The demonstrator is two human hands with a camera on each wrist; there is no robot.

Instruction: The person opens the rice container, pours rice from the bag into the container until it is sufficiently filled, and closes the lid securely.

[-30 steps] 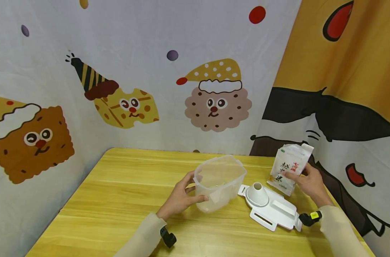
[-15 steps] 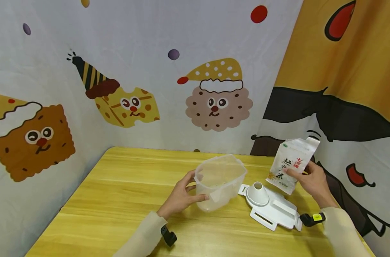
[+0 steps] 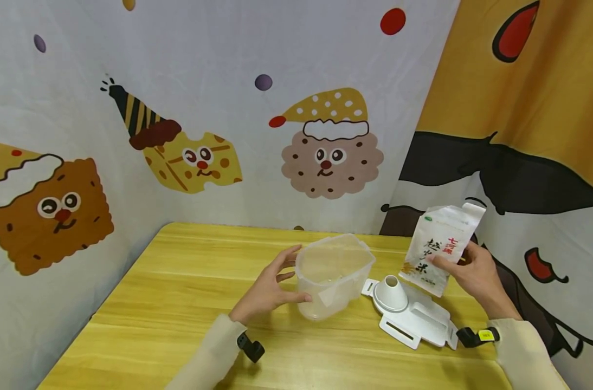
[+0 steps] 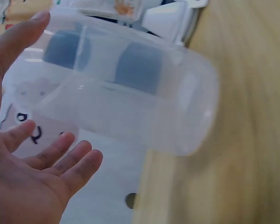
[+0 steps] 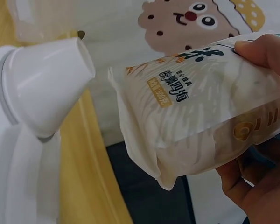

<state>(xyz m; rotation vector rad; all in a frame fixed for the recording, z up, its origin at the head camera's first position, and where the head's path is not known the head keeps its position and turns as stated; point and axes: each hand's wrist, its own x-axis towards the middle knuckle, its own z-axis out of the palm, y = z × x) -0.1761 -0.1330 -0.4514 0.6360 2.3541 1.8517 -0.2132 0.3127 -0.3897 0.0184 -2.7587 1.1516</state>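
Observation:
My right hand (image 3: 474,273) grips a white rice bag (image 3: 435,238) by its right side, thumb on the printed front. In the right wrist view the bag (image 5: 196,98) looks full and is held up off the table, its flat bottom seam toward the white cone. My left hand (image 3: 264,287) is spread beside a translucent plastic container (image 3: 333,276), which stands on the table with its wide mouth up. Seen from the left wrist, the fingers (image 4: 81,163) are loosely extended, apart from the container wall, and the thumb lies near its rim.
Between the container and my right forearm lies a white plastic lid (image 3: 428,319) with slotted side flaps and a raised cone (image 3: 391,295). The wood-grain table (image 3: 204,260) meets a printed curtain (image 3: 257,162) along its back and right edges.
The rice bag has risen slightly in my right hand. My left hand has loosened from the container and shifted a little to the left; container and lid have stayed in place.

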